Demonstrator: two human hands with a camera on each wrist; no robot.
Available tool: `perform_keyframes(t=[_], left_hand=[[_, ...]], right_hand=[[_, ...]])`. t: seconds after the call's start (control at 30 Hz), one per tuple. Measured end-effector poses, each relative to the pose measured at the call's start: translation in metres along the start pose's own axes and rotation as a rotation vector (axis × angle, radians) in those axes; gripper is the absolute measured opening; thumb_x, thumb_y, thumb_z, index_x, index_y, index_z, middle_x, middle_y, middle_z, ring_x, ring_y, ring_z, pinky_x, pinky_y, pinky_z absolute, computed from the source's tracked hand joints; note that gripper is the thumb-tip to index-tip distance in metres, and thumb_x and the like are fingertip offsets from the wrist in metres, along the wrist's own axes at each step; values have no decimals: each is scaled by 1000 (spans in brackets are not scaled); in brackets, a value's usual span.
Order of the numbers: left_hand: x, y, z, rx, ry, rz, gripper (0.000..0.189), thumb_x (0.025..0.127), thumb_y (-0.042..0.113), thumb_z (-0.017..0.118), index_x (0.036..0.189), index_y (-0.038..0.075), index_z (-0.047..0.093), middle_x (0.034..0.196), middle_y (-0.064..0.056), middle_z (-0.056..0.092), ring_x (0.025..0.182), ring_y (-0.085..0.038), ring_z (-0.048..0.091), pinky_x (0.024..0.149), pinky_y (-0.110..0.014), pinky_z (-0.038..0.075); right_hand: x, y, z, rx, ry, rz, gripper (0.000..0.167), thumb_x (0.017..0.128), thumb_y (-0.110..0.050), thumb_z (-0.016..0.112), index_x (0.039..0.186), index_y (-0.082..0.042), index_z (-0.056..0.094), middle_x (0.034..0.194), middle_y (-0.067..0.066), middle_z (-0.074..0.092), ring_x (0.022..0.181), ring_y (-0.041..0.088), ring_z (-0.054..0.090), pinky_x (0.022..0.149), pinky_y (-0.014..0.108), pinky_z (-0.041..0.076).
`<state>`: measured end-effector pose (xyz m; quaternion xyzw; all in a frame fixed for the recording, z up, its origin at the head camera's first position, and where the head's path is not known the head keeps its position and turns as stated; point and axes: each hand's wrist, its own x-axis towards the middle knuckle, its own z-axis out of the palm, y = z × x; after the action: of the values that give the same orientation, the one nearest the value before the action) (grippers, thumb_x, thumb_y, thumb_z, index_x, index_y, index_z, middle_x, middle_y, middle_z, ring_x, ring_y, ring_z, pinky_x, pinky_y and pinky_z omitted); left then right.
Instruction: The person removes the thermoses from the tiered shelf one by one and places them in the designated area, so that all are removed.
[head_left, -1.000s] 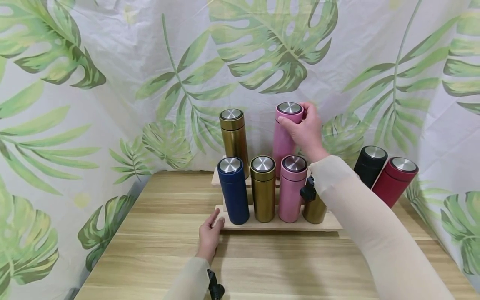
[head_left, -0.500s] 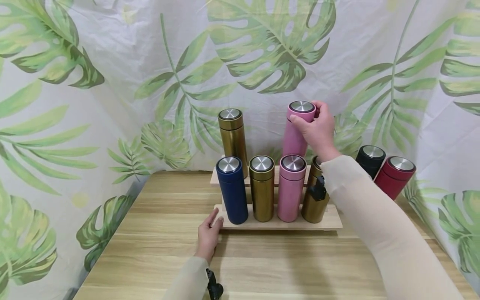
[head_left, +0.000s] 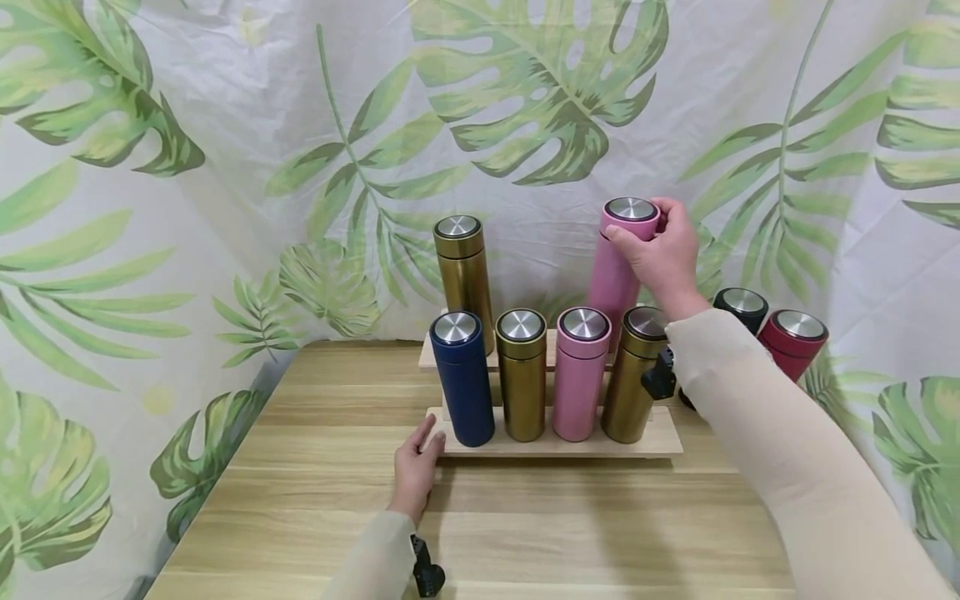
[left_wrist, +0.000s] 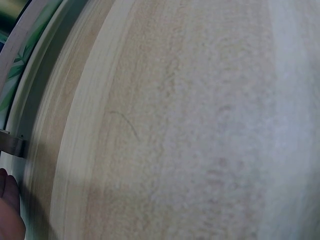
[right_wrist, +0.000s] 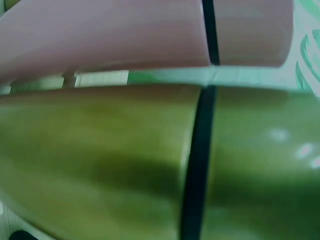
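Pink cylindrical steel-lidded flask point(head_left: 613, 279) was at or just above the upper tier of a pale wooden rack point(head_left: 663, 435). Nearest, the left grip point(head_left: 414, 471), fingers relaxed, touched the rack's front left corner, presumably steadying it. Four upright navy, gold and pink cylindrical flasks point(head_left: 523, 387) lined the lower tier. Behind them, the right grip point(head_left: 667, 262) pinched the held flask near its lid, probably to clear that row.

Long cream sleeves point(head_left: 772, 433), black wrist cameras point(head_left: 659, 377)

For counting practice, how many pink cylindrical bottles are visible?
2: one pink bottle in the right hand, another third from left on the lower wooden tier. The beige sleeve may hide more.
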<state>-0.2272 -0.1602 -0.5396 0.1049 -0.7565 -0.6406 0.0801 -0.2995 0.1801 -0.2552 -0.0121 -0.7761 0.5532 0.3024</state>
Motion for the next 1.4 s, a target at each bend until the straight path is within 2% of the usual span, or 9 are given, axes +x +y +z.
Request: perform_keyframes(t=[0.5,0.7,0.9,1.13,1.27,1.4], left_hand=[[-1,2,-1,7,-2,-5,44,89,18,62,131,7,53,137,-6,49,134,-24,33,107,-38,33],[0,2,-1,4,-7,-7,45,89,18,62,131,8,52,138,-5,49,134,-23,33,106,-37,35],[0,1,-1,7,0,-13,44,89,16,62,131,9,53,137,-5,49,134,-22,34,104,-36,37],[-1,2,-1,10,-2,-6,44,88,18,62,130,8,54,136,-6,50,134,-24,34,108,-38,32],[-1,1,-2,11,-6,-8,44,89,18,62,131,7,53,136,-6,50,134,-25,34,109,-39,31],[-1,1,-2,13,-3,-7,44,88,18,62,130,7,54,136,-6,50,134,-24,34,109,-39,30]], right_hand=[[0,9,-34,-93,25,37,63,75,-34,72,123,-4,45,115,8,54,100,12,51,85,22,47],[1,13,-46,-118,67,26,61,74,-32,73,121,-3,46,110,4,53,94,8,50,81,19,45],[-1,16,-60,-133,66,57,58,75,-33,72,121,-7,46,108,0,51,93,6,49,79,18,46],[-2,24,-73,-139,116,51,51,74,-32,72,114,-11,49,99,-7,51,87,3,48,72,14,44],[-4,27,-80,-155,126,34,51,74,-31,72,114,-9,50,97,-9,50,86,2,47,70,13,42],[-6,29,-86,-161,125,56,53,74,-30,72,116,-9,49,96,-11,48,85,2,47,69,12,42]])
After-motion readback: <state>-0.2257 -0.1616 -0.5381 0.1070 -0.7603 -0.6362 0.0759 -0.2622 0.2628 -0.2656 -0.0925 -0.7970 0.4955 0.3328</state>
